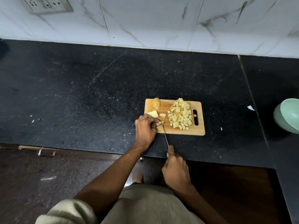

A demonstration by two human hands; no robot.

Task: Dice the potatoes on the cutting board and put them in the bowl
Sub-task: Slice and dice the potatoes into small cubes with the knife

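A wooden cutting board (198, 130) lies on the black counter. On its right half sits a heap of diced potato (180, 114). At the board's far left corner stands a potato half with skin (156, 103), and a cut wedge (153, 113) lies just in front of it. One loose cube (162, 115) lies beside the wedge. My left hand (145, 128) pinches a small potato piece (161, 122) at the board's near left. My right hand (175, 168) grips a knife (164, 134), whose thin blade reaches up to that piece. The green bowl (288, 115) stands at the far right edge.
The black stone counter (80, 97) stretches wide to the left of the board. A white marble wall (145, 21) with a socket plate (47, 4) backs it. A scrap of white paper (250, 108) lies between board and bowl. A drawer handle (47, 152) sits below the counter's front edge.
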